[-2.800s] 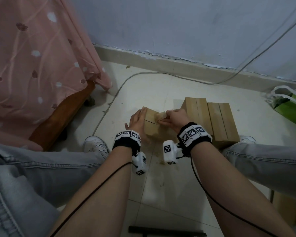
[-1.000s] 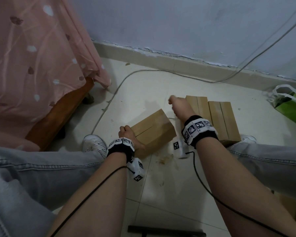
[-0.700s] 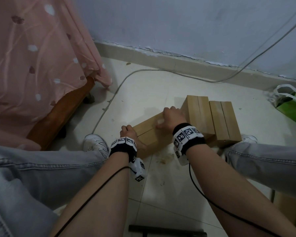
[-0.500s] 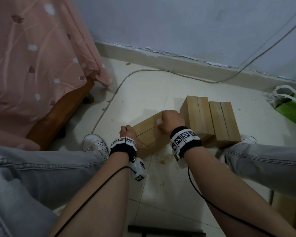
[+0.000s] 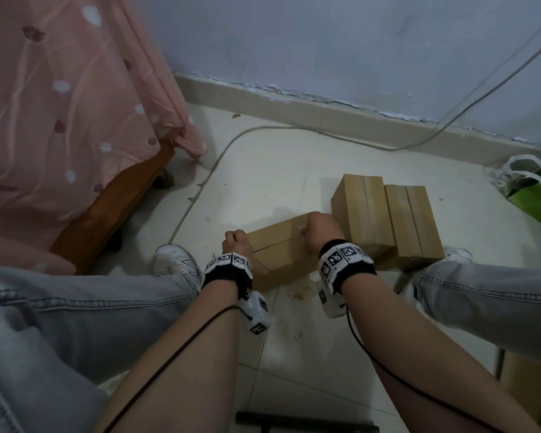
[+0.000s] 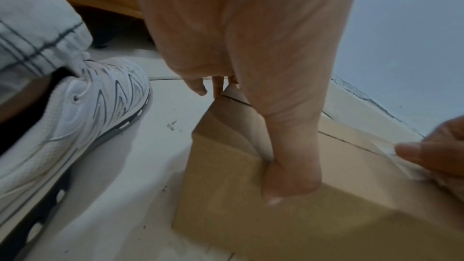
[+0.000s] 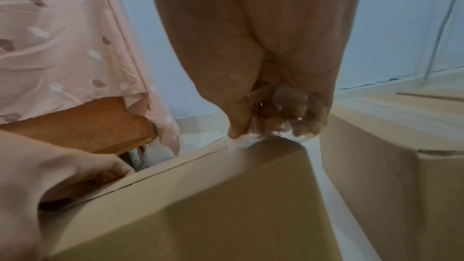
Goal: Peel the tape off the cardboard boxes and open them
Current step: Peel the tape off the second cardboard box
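A brown cardboard box (image 5: 278,248) lies on the floor tiles between my knees, its top seam (image 7: 160,170) showing as a dark slit. My left hand (image 5: 236,245) grips its left end, thumb (image 6: 288,176) on the near side and fingers over the far edge. At the box's right far corner my right hand (image 5: 320,228) pinches clear tape (image 7: 278,110), a crumpled wad of it bunched in the fingers. In the left wrist view a strip of clear tape (image 6: 386,148) lies on the lid by the right fingertips. Two more closed boxes (image 5: 361,214) (image 5: 413,226) stand side by side just right of it.
A wooden frame (image 5: 113,210) draped in pink cloth (image 5: 60,104) stands at the left. A grey cable (image 5: 200,185) runs over the floor to the wall. A green bag (image 5: 534,195) sits far right. My white shoes (image 5: 175,264) and jeans-clad knees flank the boxes.
The box was turned and my left hand shifted to its near left end. My right hand rose off the box, then came back down onto its right corner and stayed there.
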A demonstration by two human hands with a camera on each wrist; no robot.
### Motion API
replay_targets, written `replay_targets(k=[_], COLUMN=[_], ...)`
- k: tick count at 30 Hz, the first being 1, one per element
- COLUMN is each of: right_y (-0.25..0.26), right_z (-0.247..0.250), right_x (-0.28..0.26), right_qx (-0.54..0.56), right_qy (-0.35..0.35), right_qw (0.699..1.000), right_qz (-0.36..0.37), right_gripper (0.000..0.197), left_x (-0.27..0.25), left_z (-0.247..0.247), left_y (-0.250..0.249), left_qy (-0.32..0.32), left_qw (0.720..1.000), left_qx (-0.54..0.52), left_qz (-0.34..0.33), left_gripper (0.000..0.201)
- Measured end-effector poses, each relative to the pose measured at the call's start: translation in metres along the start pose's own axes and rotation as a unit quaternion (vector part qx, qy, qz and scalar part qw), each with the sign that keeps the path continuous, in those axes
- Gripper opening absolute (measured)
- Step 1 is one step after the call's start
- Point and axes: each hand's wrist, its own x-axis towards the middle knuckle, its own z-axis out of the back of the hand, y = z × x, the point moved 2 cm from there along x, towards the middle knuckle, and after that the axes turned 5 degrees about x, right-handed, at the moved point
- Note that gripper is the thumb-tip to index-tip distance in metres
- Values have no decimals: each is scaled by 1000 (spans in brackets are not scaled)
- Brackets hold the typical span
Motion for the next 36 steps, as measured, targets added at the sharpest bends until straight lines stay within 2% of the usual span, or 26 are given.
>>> replay_targets(k=[5,7,8,10,12,15,18,20,23,26,29,33,35,36], right_y=[-13,-20,-24,-23,-17,-3,8,12,17,13,4,0,-7,-13], right_z=[16,25,29,41,53,64,61,61,66,62,56,47,50,57], right_x=[4,10,12,8,3,-7,-5,-4,-7,-5,0,4,6,5], right_qx=[53,148,213,370,446,441,457,451,454,514,500,514,507,518], right_qy=[-16,-19,-21,-21,-33,-47,-27,-32,-37,-24,-57,-69,-127,-161], right_qw=[997,985,972,922,889,894,888,892,890,857,863,853,847,832], right_qz=[-60,-88,-97,-109,-101,-63,-32,-28,-19,-34,-34,-66,-98,-115], right_gripper=[12,11,9,5,9,13,17,18,20,21,28,38,35,32], left_x=[2,2,1,1,2,4,5,6,7,6,6,6,9,11], left_z=[4,6,8,14,19,26,34,40,48,54,56,52,52,53], left_y=[12,15,17,18,15,0,-29,-49,-60,-55,-47,-39,-31,-24], left_qy=[18,26,26,21,25,50,37,11,-26,-39,-41,-31,-22,-20], left_qw=[1000,999,999,999,999,997,994,991,980,970,964,963,964,965], left_qx=[-15,-14,-13,-1,23,49,39,-12,-84,-150,-182,-200,-205,-212], left_qz=[8,17,25,29,18,-20,-90,-135,-176,-187,-191,-180,-166,-153], left_gripper=[111,113,113,111,111,126,139,137,123,109,107,106,107,107])
